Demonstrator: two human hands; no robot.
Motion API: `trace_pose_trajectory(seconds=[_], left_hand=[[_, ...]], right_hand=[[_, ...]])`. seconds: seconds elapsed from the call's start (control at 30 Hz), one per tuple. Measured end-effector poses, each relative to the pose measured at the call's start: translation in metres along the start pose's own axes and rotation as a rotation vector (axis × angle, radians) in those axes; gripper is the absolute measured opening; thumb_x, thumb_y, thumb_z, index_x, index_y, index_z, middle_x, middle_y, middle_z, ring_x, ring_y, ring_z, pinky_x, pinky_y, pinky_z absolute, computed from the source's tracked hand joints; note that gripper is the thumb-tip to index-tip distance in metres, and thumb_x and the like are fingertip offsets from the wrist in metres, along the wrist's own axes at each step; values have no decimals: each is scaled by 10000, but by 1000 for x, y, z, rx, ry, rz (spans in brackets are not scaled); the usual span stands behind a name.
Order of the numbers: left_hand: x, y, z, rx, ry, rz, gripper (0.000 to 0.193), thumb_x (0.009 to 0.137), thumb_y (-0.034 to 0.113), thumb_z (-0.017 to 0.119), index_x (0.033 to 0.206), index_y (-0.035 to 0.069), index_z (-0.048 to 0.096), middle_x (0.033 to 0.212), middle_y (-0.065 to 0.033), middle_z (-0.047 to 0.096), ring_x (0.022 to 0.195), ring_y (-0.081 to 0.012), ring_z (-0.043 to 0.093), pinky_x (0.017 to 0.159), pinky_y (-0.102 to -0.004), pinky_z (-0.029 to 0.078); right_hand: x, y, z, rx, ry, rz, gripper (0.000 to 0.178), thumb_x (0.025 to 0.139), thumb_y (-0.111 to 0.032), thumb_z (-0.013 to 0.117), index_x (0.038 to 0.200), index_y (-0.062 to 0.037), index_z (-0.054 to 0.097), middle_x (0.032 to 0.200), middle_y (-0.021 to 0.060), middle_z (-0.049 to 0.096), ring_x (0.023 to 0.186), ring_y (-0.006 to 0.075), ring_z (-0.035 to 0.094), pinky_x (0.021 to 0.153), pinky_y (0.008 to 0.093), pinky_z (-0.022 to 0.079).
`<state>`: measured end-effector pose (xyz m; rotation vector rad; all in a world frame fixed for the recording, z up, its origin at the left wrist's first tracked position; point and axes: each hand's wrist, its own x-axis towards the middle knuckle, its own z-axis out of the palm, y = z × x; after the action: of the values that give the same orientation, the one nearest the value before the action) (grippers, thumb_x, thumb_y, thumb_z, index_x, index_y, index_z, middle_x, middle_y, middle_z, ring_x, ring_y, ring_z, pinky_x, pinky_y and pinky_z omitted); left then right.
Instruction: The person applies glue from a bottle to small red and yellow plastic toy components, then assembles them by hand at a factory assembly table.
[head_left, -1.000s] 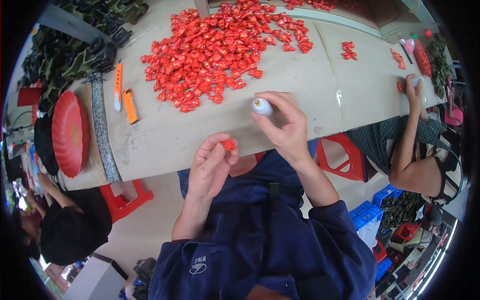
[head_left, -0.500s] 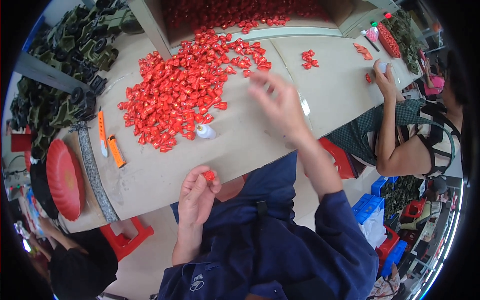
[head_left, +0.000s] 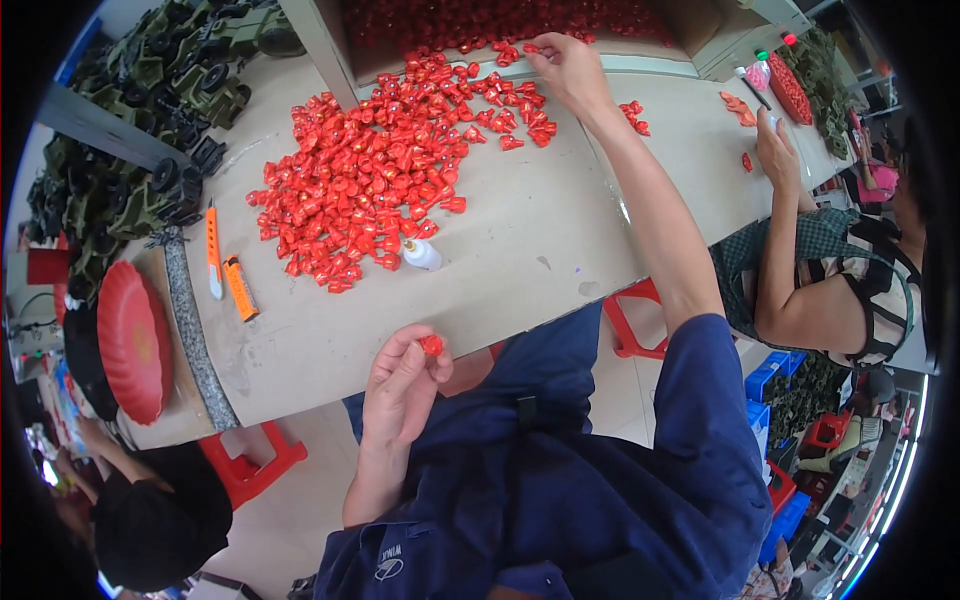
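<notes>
My left hand [head_left: 402,385], near the table's front edge, pinches a small red plastic part [head_left: 431,345] between thumb and fingers. At the far side my right hand [head_left: 572,75] reaches to the front lip of an open wooden box [head_left: 640,64]. Its thumb and fingertips close on another small red part [head_left: 531,48]. Many more such parts [head_left: 510,18] lie inside that box. A large heap of red parts [head_left: 365,180] covers the table between my hands. Beside the heap's near edge stands a small white bottle [head_left: 421,256] with a narrow tip.
An orange utility knife [head_left: 213,250] and an orange blade case [head_left: 240,290] lie left of the heap. Further left are a red fluted plate [head_left: 135,345] and dark green toy vehicles [head_left: 180,90]. A co-worker's hand [head_left: 777,155] is at the right, near a few red parts [head_left: 634,117].
My right hand has moved away and up to the box lip, its fingers closing at a red part there. The left hand still holds its part, turned slightly.
</notes>
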<state>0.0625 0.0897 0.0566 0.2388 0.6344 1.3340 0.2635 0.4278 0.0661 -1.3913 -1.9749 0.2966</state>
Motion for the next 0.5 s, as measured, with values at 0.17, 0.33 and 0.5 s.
trace_pose_trajectory(seconds=[0.17,0.33,0.5], left_hand=[[2,-1,2,-11,24,-2,206,878,147,502,1048,34,537,866,-74,552,759,-138,489,650,-245,385],[6,-6,9,6,-25,-26,211,889,142,483,1056,24,534,878,-75,555,748,-129,490,662,-234,396],[2,-9,8,14,-34,-25,212,895,146,472,1056,22,533,876,-72,555,736,-126,481,659,-232,396]], right_hand=[[-79,-50,-49,786,-383,368,216,793,-153,605,965,-22,612,800,23,610,683,78,521,605,217,411],[-152,-72,-50,806,-449,407,202,783,-116,616,964,-27,629,786,31,596,652,110,507,584,241,405],[-175,-73,-40,-61,-185,-258,244,735,-127,649,950,-13,625,733,100,541,677,236,531,602,317,448]])
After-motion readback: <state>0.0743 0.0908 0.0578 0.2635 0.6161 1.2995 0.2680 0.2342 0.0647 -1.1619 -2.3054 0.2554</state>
